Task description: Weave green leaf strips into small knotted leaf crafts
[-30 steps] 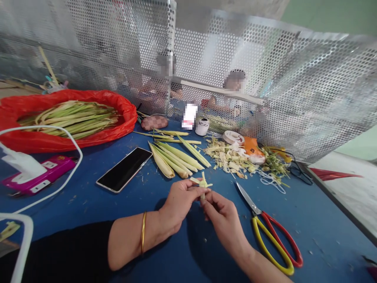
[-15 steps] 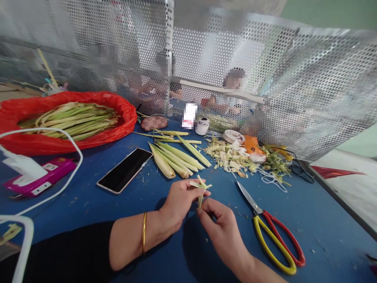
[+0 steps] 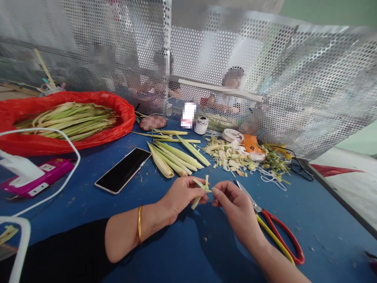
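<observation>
One leaf knot in the grip of left hand and right hand; one gold bangle.

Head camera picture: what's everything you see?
Folded leaf piece: one, pale green, front
Leaf stalks: several, pale green, centre
Leaf scraps: many, pale yellow, right
Bag: one, red, left
Leaf strips: many, green, in bag
Scissors: one, red and yellow handles, right
Phone: one, black, left
Power strip: one, magenta, left
Pouch: one, checked pink, back
Container: one, white, back
Tape roll: one, white, right
Packet: one, orange, right
Table: one, blue, underneath
Mesh partition: one, silver, back
People: several, blurred, behind partition
Bangle: one, gold, left wrist
Sleeve: one, black, left
Left hand: one, bare, front
Right hand: one, bare, front
</observation>
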Demonstrator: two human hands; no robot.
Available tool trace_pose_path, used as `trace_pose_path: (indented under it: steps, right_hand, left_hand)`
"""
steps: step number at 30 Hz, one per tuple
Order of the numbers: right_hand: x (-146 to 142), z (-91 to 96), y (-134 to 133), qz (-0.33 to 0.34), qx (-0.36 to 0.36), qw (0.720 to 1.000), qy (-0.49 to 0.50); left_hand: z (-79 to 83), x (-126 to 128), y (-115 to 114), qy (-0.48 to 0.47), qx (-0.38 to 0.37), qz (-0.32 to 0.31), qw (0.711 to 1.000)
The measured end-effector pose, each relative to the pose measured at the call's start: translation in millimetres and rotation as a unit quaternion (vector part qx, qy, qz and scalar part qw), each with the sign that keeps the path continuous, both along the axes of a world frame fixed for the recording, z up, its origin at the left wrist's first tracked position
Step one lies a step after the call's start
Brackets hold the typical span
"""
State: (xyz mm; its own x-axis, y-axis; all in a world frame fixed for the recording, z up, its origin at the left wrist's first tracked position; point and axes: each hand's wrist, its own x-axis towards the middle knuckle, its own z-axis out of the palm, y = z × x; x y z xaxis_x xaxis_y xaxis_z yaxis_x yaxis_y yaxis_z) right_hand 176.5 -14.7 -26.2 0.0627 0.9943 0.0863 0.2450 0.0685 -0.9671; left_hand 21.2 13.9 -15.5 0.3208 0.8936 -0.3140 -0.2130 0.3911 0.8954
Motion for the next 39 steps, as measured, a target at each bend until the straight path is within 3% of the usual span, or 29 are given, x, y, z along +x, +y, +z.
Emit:
trace_pose_path:
  steps: [11,17,22,27,31,36,39]
  right_hand:
    - [-2,-4.4,-1,0.046,-0.006,0.999,-0.008]
    - [-7,-9.2,-5,0.05,0.001,0.999,-0.008]
    - [-11,-7.3,-7,0.046,-0.009,0.999,0.004]
    - [-4,-0.8,-7,0.06,-0.017,0.997,-0.039]
    - [1,1.9,-5,0.073,-0.051,0.996,-0.029]
    - [0,3.5,-5,0.073,-0.014,0.994,-0.078]
    - [1,5.7,-6,0.07,-0.001,0.987,-0.145]
  left_hand:
    - [-4.5,-2,0,0.006,-0.007,-0.032,0.999]
    - [-8.6,-1,0,0.041,0.068,-0.1,0.992]
    - [-6.4,0,0,0.048,0.09,-0.074,0.992]
    - [-2.8,0,0,0.032,0.05,-0.065,0.996]
    - [-3.1,-2,4,0.032,0.031,-0.098,0.994]
    - [-6.2,-4,7,0.086,0.126,-0.137,0.979]
    - [-6.8,-6,7,0.166,0.235,-0.148,0.946]
